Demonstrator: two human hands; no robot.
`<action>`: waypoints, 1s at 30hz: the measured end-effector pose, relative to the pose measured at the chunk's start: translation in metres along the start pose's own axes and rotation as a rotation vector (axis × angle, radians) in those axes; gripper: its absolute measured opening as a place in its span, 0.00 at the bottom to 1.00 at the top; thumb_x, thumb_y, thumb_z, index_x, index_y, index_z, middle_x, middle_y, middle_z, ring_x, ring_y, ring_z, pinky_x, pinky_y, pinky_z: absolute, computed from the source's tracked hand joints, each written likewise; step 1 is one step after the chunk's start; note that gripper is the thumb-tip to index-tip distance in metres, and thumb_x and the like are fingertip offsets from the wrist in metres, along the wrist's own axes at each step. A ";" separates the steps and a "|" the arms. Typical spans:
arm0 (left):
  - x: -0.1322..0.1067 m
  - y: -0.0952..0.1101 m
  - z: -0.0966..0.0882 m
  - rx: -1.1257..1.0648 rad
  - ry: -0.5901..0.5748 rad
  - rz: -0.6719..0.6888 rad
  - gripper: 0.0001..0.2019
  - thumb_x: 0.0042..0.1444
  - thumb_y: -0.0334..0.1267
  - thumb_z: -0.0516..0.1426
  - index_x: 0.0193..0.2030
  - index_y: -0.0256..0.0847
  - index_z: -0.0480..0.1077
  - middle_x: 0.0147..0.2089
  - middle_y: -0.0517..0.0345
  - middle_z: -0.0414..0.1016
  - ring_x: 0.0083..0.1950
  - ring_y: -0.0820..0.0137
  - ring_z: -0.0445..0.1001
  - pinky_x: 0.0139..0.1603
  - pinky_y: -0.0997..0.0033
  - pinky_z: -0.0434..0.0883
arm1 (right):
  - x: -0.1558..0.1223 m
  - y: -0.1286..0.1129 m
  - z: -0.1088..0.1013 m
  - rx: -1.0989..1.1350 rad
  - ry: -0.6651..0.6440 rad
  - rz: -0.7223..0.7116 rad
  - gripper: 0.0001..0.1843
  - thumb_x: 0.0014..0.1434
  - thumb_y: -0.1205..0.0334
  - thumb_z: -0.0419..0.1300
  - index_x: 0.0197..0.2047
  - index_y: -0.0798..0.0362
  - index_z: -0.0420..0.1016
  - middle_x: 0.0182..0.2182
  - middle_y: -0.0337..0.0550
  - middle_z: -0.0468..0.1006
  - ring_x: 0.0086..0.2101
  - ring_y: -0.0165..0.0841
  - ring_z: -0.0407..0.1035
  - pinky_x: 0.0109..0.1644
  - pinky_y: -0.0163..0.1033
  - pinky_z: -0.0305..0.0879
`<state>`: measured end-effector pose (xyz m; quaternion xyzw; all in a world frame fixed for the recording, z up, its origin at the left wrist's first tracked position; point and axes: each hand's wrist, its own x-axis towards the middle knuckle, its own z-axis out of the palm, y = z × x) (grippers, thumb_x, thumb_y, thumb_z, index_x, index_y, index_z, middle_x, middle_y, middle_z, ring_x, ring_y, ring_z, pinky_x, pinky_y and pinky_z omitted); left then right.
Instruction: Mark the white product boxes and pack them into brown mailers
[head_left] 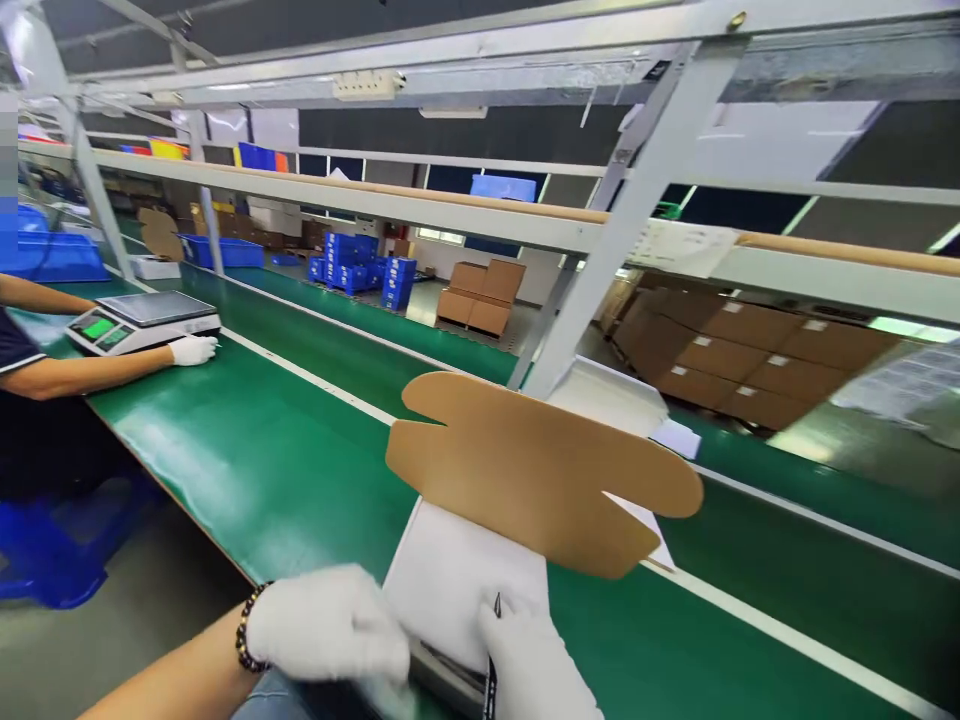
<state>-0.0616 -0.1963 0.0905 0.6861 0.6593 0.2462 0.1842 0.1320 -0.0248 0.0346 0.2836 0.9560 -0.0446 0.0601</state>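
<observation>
My left hand (330,622), in a white glove with a beaded bracelet at the wrist, is smeared by motion beside the near left corner of a cardboard box; its fingers do not show clearly. My right hand (536,660), gloved too, is closed around a slim black pointed tool (492,670) that may be tweezers. A flat white surface (469,565) lies between the hands. Behind it stands the brown cardboard lid flap (540,470), raised and with rounded ears. A dark object (450,680) shows in part under the white surface's near edge, between my hands.
On the green worktop (300,450), a co-worker's gloved hand (193,350) touches a weighing scale (150,315) at the left. An open white box (611,395) sits behind the lid flap. A slanted metal post (622,220) and shelf rail (450,200) stand beyond.
</observation>
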 end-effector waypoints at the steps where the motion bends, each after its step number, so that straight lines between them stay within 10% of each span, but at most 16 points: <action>1: 0.009 -0.001 -0.001 0.021 0.041 -0.048 0.23 0.68 0.54 0.44 0.47 0.49 0.78 0.47 0.61 0.81 0.49 0.66 0.77 0.54 0.68 0.73 | -0.005 0.006 -0.006 0.032 -0.038 -0.006 0.42 0.36 0.68 0.63 0.59 0.61 0.73 0.54 0.64 0.73 0.54 0.58 0.67 0.58 0.56 0.64; 8: 0.092 -0.010 0.067 0.299 -0.074 -0.061 0.42 0.57 0.69 0.50 0.72 0.44 0.55 0.75 0.44 0.49 0.75 0.44 0.44 0.71 0.36 0.46 | -0.020 0.034 -0.008 0.214 0.276 0.113 0.34 0.56 0.52 0.59 0.62 0.63 0.67 0.63 0.62 0.62 0.64 0.53 0.52 0.69 0.57 0.48; 15: 0.116 -0.010 0.059 0.402 -0.095 0.001 0.30 0.62 0.57 0.50 0.68 0.47 0.62 0.64 0.41 0.67 0.63 0.44 0.65 0.61 0.42 0.63 | 0.007 0.028 -0.003 0.101 0.231 0.169 0.27 0.59 0.56 0.57 0.57 0.64 0.71 0.62 0.63 0.64 0.60 0.56 0.58 0.66 0.60 0.50; 20: 0.110 -0.012 0.079 0.331 0.056 -0.088 0.31 0.64 0.57 0.48 0.69 0.45 0.60 0.71 0.43 0.58 0.72 0.42 0.52 0.67 0.35 0.55 | 0.022 0.060 0.003 0.130 0.169 -0.024 0.40 0.52 0.59 0.61 0.66 0.67 0.60 0.66 0.65 0.59 0.65 0.54 0.52 0.68 0.58 0.50; 23: 0.121 -0.023 0.060 0.091 0.410 -0.161 0.38 0.62 0.61 0.48 0.72 0.39 0.53 0.76 0.42 0.45 0.76 0.45 0.41 0.72 0.38 0.44 | 0.020 0.081 -0.002 0.323 0.551 -0.059 0.28 0.53 0.56 0.61 0.56 0.60 0.69 0.60 0.63 0.67 0.61 0.52 0.60 0.65 0.58 0.57; 26: 0.143 -0.036 0.010 -0.299 0.825 -0.208 0.41 0.63 0.63 0.46 0.75 0.40 0.42 0.78 0.48 0.37 0.77 0.57 0.38 0.75 0.54 0.42 | 0.015 0.108 -0.028 0.635 1.296 0.186 0.16 0.59 0.53 0.58 0.46 0.52 0.66 0.60 0.58 0.67 0.61 0.45 0.61 0.63 0.56 0.59; 30: 0.182 -0.045 -0.055 -0.861 0.632 -0.375 0.44 0.65 0.59 0.26 0.70 0.26 0.55 0.67 0.31 0.63 0.70 0.49 0.61 0.68 0.46 0.60 | 0.014 0.157 -0.083 1.075 1.533 0.485 0.13 0.62 0.49 0.52 0.42 0.50 0.61 0.56 0.56 0.70 0.58 0.43 0.65 0.61 0.58 0.60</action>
